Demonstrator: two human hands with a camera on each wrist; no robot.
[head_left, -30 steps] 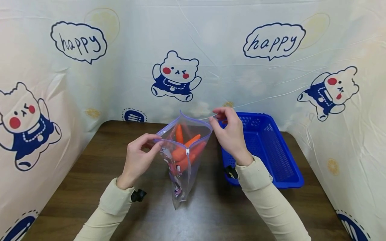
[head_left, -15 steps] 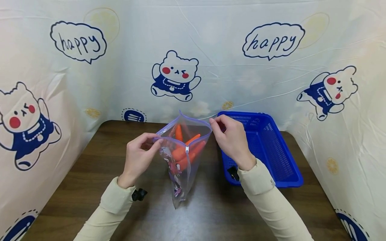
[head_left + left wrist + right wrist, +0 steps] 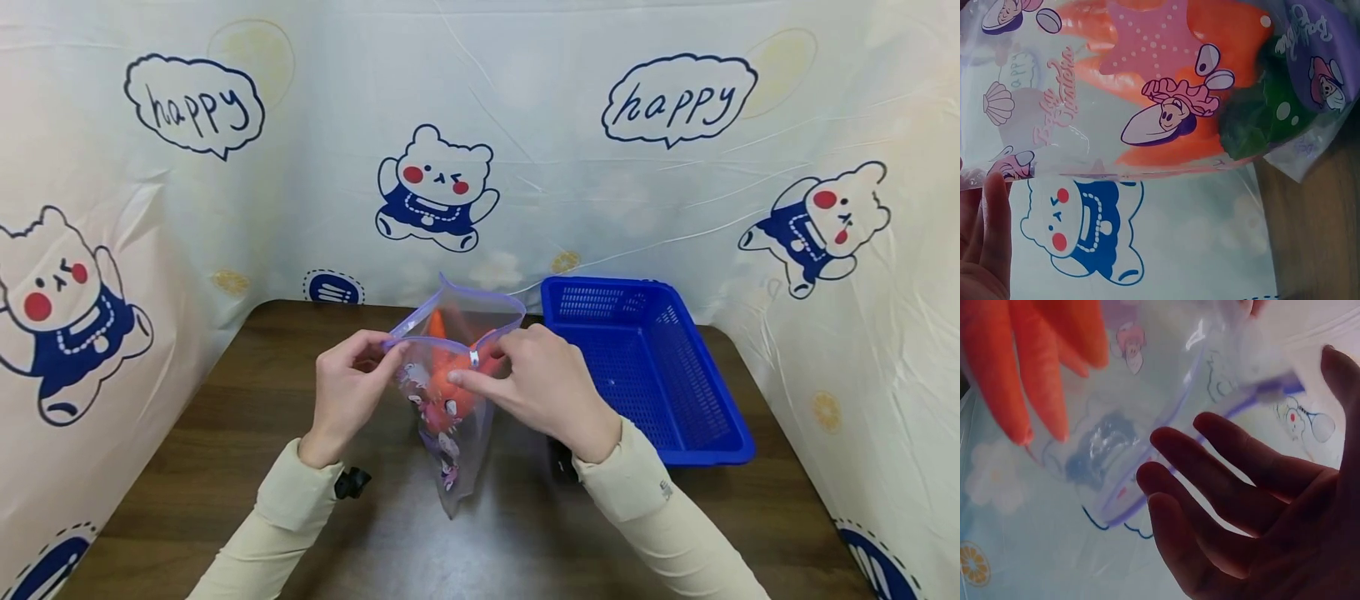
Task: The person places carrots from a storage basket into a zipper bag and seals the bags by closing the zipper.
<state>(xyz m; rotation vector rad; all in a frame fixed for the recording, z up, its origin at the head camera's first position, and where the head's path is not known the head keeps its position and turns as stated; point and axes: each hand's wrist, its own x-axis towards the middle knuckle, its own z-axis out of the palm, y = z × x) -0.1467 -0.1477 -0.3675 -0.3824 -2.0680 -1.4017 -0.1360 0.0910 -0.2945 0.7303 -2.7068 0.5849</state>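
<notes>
A clear zip bag (image 3: 468, 454) with a purple rim and cartoon prints hangs with its mouth spread. Several orange carrots (image 3: 437, 325) lie inside it; the left wrist view also shows something dark green (image 3: 1272, 112) behind the plastic. My left hand (image 3: 348, 392) pinches the bag's left rim between thumb and fingers. Around the front rim near the white slider (image 3: 474, 357) is my right hand (image 3: 555, 387), thumb on the near side and fingers at the far side. In the right wrist view its fingers (image 3: 1229, 465) are loosely bent, with the thumb apart from them.
To the right stands a blue perforated plastic basket (image 3: 716, 457) on the brown wooden table (image 3: 225, 450). A patterned curtain (image 3: 555, 192) with cartoon bears surrounds the table at the back and sides. Black straps are at both wrists.
My right hand has left the bag's right corner and moved left and toward me, to the slider at the front rim. The left hand keeps its pinch.
</notes>
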